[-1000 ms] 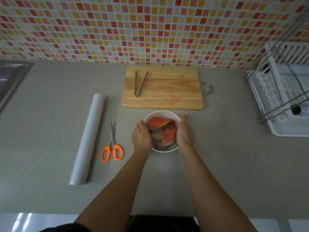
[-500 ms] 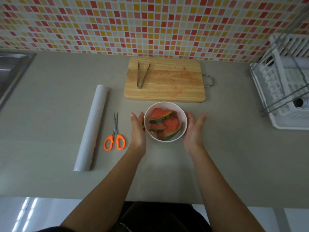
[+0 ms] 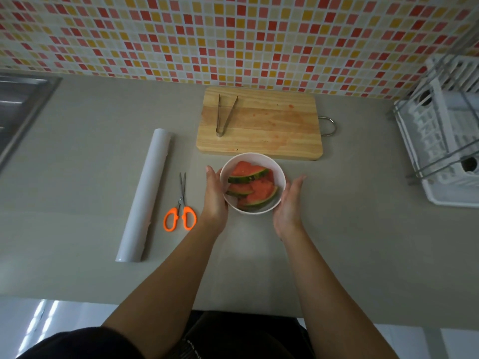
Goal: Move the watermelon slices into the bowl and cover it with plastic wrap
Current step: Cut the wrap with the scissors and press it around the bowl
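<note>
A white bowl stands on the grey counter just in front of the cutting board. Several red watermelon slices with green rind lie in it. My left hand lies flat against the bowl's left side with straight fingers. My right hand stands open at the bowl's right side, palm towards it, touching or nearly touching the wall. The white plastic wrap roll lies to the left. I cannot tell whether film covers the bowl.
Orange-handled scissors lie between the roll and my left hand. Metal tongs rest on the juice-stained wooden cutting board behind the bowl. A white dish rack stands at the right, and a steel sink at the far left.
A second ago both hands curled over the bowl's sides. They then opened and drew apart from it, and now they have come back in beside it with straight fingers.
</note>
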A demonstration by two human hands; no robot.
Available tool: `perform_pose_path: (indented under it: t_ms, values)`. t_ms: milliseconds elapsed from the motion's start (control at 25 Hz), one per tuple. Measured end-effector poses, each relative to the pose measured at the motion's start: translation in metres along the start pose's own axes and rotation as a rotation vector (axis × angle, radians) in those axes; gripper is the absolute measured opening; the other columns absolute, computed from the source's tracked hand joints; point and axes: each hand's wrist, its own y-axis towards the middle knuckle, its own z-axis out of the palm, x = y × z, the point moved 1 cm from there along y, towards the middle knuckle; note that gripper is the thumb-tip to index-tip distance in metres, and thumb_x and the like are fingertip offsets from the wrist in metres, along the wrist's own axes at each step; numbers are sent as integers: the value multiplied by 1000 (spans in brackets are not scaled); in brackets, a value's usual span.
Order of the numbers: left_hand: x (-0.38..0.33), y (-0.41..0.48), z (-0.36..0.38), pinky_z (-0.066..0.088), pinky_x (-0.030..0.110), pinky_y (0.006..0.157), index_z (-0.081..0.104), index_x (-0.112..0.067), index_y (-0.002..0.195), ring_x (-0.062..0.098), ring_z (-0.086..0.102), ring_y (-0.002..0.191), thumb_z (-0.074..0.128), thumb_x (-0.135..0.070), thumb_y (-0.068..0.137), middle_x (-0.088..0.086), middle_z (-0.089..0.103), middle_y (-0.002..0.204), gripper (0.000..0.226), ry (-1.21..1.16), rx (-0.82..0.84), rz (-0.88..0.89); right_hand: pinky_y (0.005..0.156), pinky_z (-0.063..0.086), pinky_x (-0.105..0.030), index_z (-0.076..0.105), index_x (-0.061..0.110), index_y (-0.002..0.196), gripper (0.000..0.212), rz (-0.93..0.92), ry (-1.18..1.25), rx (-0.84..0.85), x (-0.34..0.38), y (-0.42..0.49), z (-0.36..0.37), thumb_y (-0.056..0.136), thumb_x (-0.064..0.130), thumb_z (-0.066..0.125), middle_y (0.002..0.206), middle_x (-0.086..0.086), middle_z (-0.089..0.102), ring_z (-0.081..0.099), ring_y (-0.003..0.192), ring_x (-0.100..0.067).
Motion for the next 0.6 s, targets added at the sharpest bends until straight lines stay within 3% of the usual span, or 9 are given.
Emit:
perform_pose_path:
  t_ms: [200,360,480,520,600]
  values:
    - [11,-7,-5,38,50,108,54,-6,130,30,57,119,8,-49,101,20,61,126,69,-8,-31,6,112,31,-42,54,22,120,74,-6,-16,11,-9,-2,-4,87,65,3,129,-7,57,49,124,-19]
    - [13,-2,-10,37,51,109,54,-6,131,30,55,121,8,-50,100,20,61,127,71,-5,-18,-29,108,37,-39,53,13,125,79,24,40,16,-9,4,-5,89,64,6,125,-9,60,53,120,-20]
    - [5,1,-16,31,48,113,45,-8,139,30,48,129,3,-57,97,18,53,137,78,120,8,-85,96,43,-33,58,18,114,77,39,61,16,-2,3,-7,88,66,4,113,-5,64,58,109,-18]
    - [4,4,-20,25,46,116,38,-8,144,29,41,135,2,-60,95,17,45,146,80,189,-26,-82,96,41,-32,59,20,111,76,18,21,-18,-2,6,-12,88,66,3,114,-4,64,56,110,-17]
    - [-11,9,-26,11,40,119,23,-11,150,22,23,144,3,-62,94,10,24,158,79,358,-161,-17,108,23,-28,49,21,123,72,-54,-68,-136,13,7,-24,90,63,2,140,-3,47,39,131,-15]
